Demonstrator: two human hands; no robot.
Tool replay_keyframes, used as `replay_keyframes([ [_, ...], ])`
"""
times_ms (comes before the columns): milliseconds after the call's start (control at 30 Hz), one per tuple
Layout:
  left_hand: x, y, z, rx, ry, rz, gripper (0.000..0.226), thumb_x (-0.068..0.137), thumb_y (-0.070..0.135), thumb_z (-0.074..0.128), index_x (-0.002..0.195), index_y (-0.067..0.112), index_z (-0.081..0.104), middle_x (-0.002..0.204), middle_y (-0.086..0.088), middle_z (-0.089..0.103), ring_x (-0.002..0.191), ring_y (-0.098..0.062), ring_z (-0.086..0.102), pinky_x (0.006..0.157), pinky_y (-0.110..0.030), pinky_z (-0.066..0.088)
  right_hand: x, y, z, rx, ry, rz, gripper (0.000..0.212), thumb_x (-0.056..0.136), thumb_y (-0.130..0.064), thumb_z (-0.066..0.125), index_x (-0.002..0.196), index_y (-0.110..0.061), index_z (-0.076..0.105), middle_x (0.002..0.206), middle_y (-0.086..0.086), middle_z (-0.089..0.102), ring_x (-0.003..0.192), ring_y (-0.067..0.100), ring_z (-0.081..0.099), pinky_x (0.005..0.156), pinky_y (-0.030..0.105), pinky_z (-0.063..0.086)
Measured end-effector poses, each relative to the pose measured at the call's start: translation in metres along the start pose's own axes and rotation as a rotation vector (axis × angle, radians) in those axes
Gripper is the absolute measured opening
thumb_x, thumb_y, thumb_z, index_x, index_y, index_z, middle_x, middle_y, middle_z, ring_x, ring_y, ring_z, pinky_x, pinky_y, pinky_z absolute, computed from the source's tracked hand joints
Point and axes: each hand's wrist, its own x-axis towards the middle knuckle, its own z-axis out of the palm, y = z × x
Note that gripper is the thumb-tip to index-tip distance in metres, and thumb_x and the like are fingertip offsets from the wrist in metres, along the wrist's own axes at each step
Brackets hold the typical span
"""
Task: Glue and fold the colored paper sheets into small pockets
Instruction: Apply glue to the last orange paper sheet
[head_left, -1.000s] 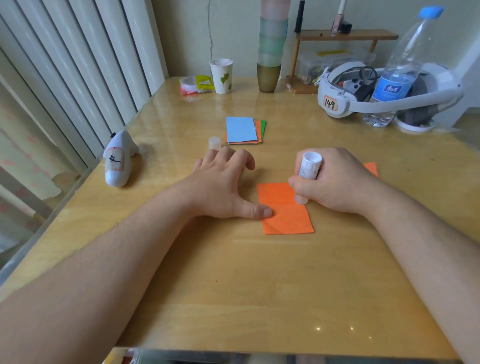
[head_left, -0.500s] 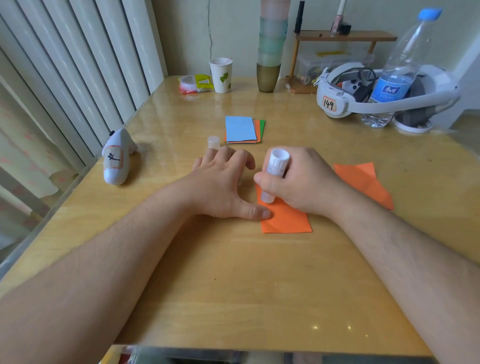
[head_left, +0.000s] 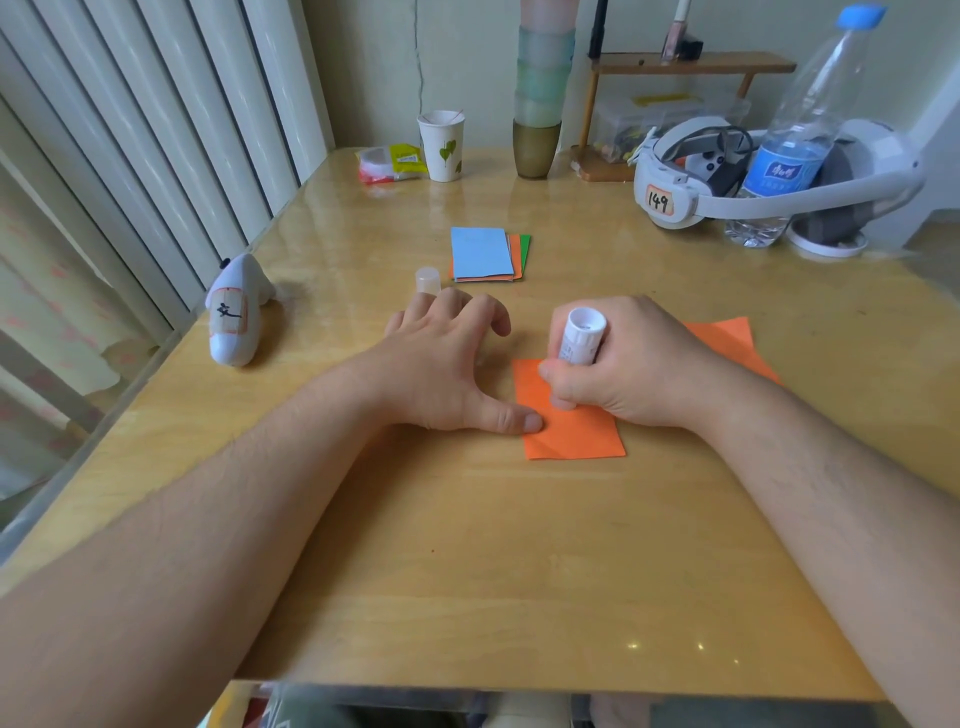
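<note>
Hands (head_left: 447, 364) on orange paper (head_left: 571, 431)

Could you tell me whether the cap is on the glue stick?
No, the cap stands on the table behind the left hand, apart from the glue stick.

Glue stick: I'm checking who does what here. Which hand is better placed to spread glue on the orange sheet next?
The right hand. It already grips the glue stick upright, tip down on the orange sheet. The left hand lies spread on the table, its thumb pinning the sheet's left edge.
</note>
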Motion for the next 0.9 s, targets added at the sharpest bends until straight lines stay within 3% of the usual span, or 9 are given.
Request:
replay_keyframes([
  [233,-0.001,0.0,0.0,-0.008,-0.003,-0.008,0.094,0.053,0.09,0.071,0.126,0.043,0.035,0.126,0.011,0.033,0.128,-0.02,0.029,0.111,-0.04,0.028,-0.006,0.01,-0.016,-0.028,-0.043,0.037,0.015,0.084,-0.021,0.074,0.074,-0.015,0.065,0.067,-0.008,0.075,0.079,0.018,0.068,0.08,0.039,0.055],
  [633,-0.001,0.0,-0.001,-0.012,-0.003,-0.012,0.093,0.054,0.09,0.071,0.126,0.042,0.036,0.124,0.011,0.03,0.127,-0.019,0.027,0.113,-0.04,0.028,-0.006,0.011,-0.019,-0.039,-0.043,0.054,0.02,0.087,-0.024,0.07,0.073,-0.012,0.061,0.065,-0.009,0.075,0.078,0.016,0.065,0.08,0.041,0.054],
  [800,0.0,-0.001,-0.001,-0.016,0.001,-0.001,0.092,0.053,0.09,0.069,0.125,0.043,0.035,0.123,0.012,0.03,0.118,-0.014,0.022,0.109,-0.037,0.026,-0.002,0.015,-0.022,0.06,0.172,0.04,0.032,0.074,-0.047,0.061,0.071,-0.015,0.061,0.068,0.0,0.073,0.076,0.026,0.067,0.075,0.047,0.055],
  [900,0.0,-0.001,-0.002,-0.025,-0.019,0.008,0.092,0.054,0.088,0.071,0.126,0.044,0.035,0.125,0.011,0.03,0.117,-0.014,0.022,0.108,-0.035,0.024,0.001,0.009,-0.011,0.102,0.159,0.003,0.039,0.074,-0.054,0.059,0.072,-0.015,0.062,0.069,-0.001,0.075,0.077,0.026,0.07,0.077,0.047,0.056],
])
